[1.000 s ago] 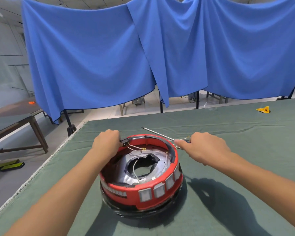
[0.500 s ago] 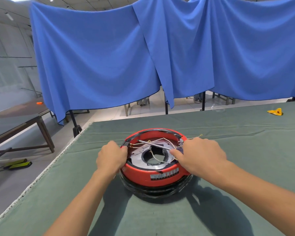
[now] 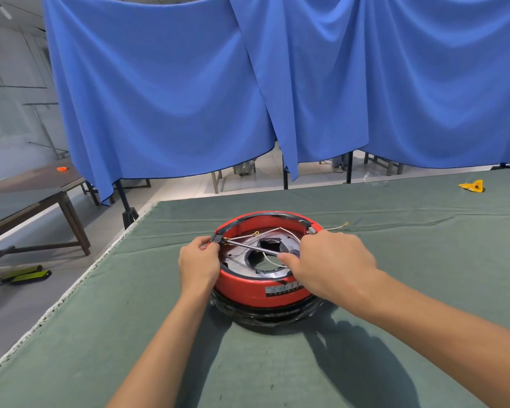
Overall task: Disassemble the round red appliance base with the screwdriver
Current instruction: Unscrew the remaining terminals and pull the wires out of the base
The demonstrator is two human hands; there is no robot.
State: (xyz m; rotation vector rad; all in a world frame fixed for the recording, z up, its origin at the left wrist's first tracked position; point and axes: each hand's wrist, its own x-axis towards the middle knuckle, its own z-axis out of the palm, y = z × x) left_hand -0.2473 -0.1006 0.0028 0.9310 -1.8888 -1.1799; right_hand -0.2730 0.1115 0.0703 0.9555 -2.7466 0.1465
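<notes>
Nearest us, our right hand (image 3: pixel 327 265) has its grip closed round the screwdriver (image 3: pixel 255 248), whose shaft crosses the open red base (image 3: pixel 262 285) toward the left rim. Our left hand (image 3: pixel 199 260) pinches that rim by a black clip. The base sits mid-desk (image 3: pixel 130 334) on a dark ring. We judge the tip could slip off its fastener and snag the 2 or so loose white wires (image 3: pixel 270 231) inside; the base holds a metal plate with a central hole.
</notes>
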